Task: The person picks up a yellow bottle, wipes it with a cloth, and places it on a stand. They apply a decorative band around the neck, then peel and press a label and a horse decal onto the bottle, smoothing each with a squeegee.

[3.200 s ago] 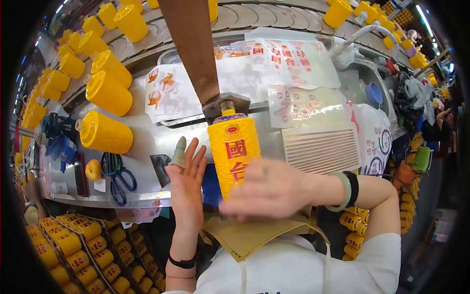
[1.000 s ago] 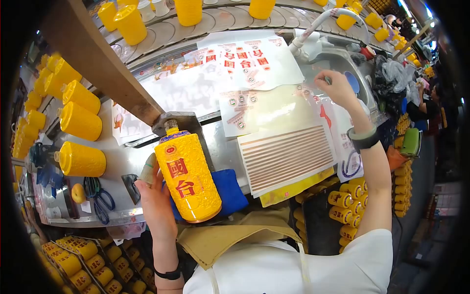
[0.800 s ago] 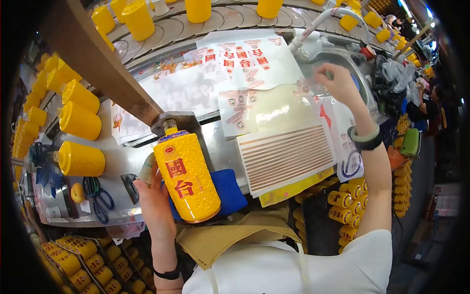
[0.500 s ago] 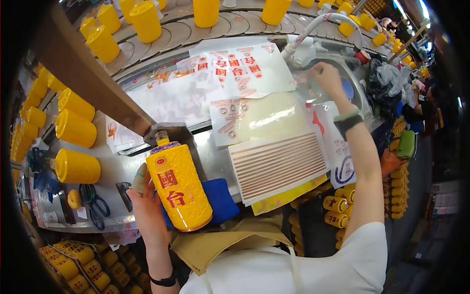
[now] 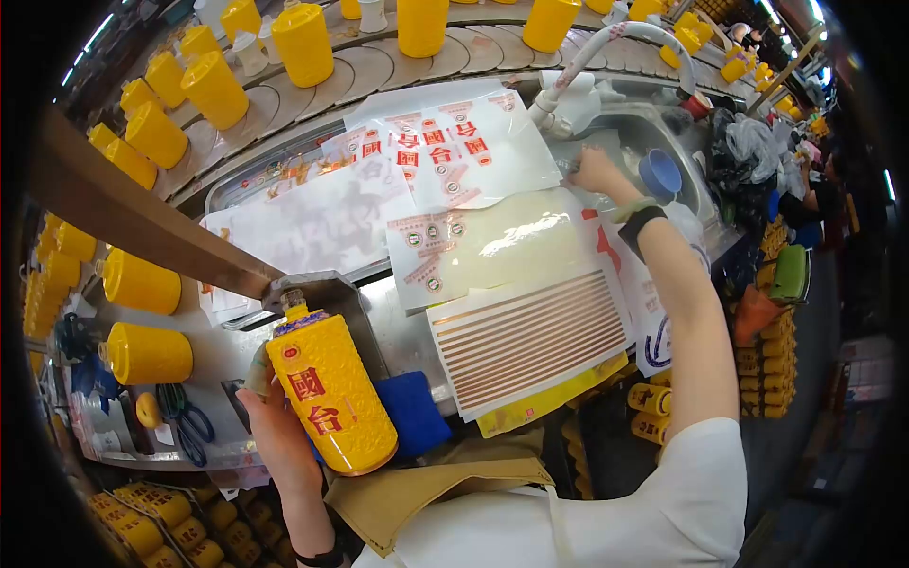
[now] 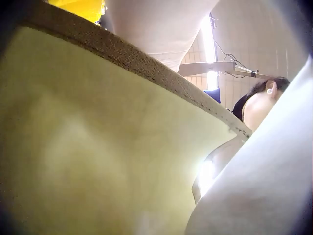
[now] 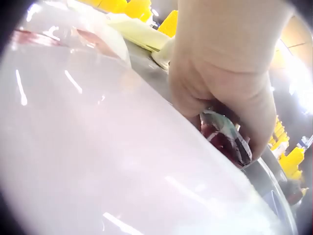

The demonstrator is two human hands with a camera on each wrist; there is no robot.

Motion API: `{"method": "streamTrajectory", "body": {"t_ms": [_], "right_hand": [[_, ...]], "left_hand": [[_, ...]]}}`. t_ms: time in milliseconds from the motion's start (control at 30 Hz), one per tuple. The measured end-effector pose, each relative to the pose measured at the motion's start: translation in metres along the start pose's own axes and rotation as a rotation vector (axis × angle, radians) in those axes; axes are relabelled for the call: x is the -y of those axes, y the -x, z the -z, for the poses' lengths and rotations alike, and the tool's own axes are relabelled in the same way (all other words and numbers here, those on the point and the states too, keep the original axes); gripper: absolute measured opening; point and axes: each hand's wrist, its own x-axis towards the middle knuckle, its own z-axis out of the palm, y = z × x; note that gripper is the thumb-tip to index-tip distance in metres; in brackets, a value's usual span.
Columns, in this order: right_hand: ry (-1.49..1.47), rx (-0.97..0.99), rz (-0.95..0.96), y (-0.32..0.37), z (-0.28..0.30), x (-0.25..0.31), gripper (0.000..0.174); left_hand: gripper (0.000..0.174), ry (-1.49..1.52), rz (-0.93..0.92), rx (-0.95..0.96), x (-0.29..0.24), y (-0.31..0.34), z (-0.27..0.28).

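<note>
A yellow bottle [image 5: 333,393] with raised texture and red characters lies tilted, its neck at a dark metal bracket [image 5: 327,293] on a wooden bar. My left hand [image 5: 279,435] lies along the bottle's left side, a pale finger cot [image 5: 256,369] on one finger; the thumb stands apart and the other fingertips are hidden behind the bottle. My right hand [image 5: 598,172] reaches to the front of the steel sink [image 5: 630,123], past the sheets. In the right wrist view, its curled fingers hold a small shiny greenish piece [image 7: 227,134], kind unclear. The left wrist view shows mostly apron cloth [image 6: 98,137].
Printed decal sheets [image 5: 464,142] and a brown-striped sheet [image 5: 530,341] cover the bench centre. A blue bowl [image 5: 660,173] sits in the sink beside a white faucet [image 5: 578,66]. More yellow bottles [image 5: 150,353], scissors [image 5: 192,426] and a blue cloth [image 5: 412,412] surround the work.
My right hand has left the bottle, gone right to the sink area, then lowered toward the sheets' edge. My left hand has come against the bottle's side. The head view has shifted.
</note>
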Motion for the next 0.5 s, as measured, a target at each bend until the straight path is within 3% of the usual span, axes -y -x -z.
{"method": "streamTrajectory", "body": {"t_ms": [33, 67, 133, 267, 333, 500], "right_hand": [[-0.08, 0.203, 0.128, 0.001, 0.002, 0.002, 0.033], [-0.078, 0.205, 0.128, -0.009, -0.007, -0.006, 0.033], [0.136, -0.279, 0.021, -0.033, -0.036, -0.039, 0.029], [0.131, -0.24, 0.119, -0.019, -0.012, -0.038, 0.026], [-0.175, -0.23, 0.056, 0.009, 0.021, -0.03, 0.025], [-0.406, -0.197, 0.154, 0.061, 0.063, -0.009, 0.028]], "left_hand": [[0.065, -0.001, 0.001, 0.0, 0.0, -0.001, 0.0], [0.064, 0.03, 0.003, 0.027, 0.001, -0.002, -0.001], [0.064, 0.053, 0.009, 0.062, 0.001, -0.002, 0.0], [0.063, 0.065, 0.033, -0.037, 0.002, -0.001, 0.004], [0.063, 0.101, 0.076, -0.095, 0.003, -0.002, 0.004], [0.066, 0.02, 0.026, -0.027, 0.011, -0.004, 0.009]]}}
